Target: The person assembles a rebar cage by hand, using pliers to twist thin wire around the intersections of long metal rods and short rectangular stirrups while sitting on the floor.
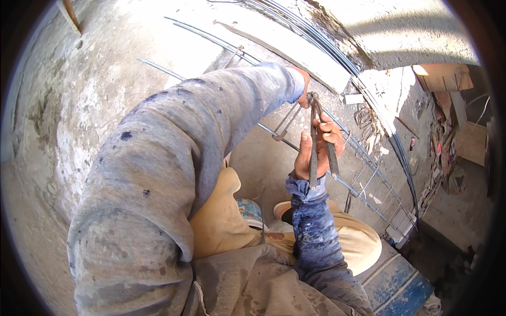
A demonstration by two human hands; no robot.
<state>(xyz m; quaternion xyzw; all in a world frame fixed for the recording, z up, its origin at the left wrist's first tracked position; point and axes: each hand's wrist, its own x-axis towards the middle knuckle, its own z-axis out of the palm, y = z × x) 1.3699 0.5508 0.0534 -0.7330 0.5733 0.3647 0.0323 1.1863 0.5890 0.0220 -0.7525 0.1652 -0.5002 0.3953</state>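
Observation:
My right hand (322, 146) is closed round the long handles of dark metal pincers (314, 163), with the handles slightly apart. The jaws of the pincers point away from me, up against a cage of steel bars (354, 190) tied with bent rectangular stirrups (285, 126). Beside the jaws is my left hand (304, 87), reaching across from the left. Only its back and edge show; the sleeve and the angle hide most of its fingers, so its grip cannot be made out.
Long thin steel rods (337, 54) run along the far side and curve down the right. A blue worn board or bench (399, 284) lies at the lower right. Cardboard (443, 77) and clutter stand at the right. A rough wall (47, 126) rises on the left.

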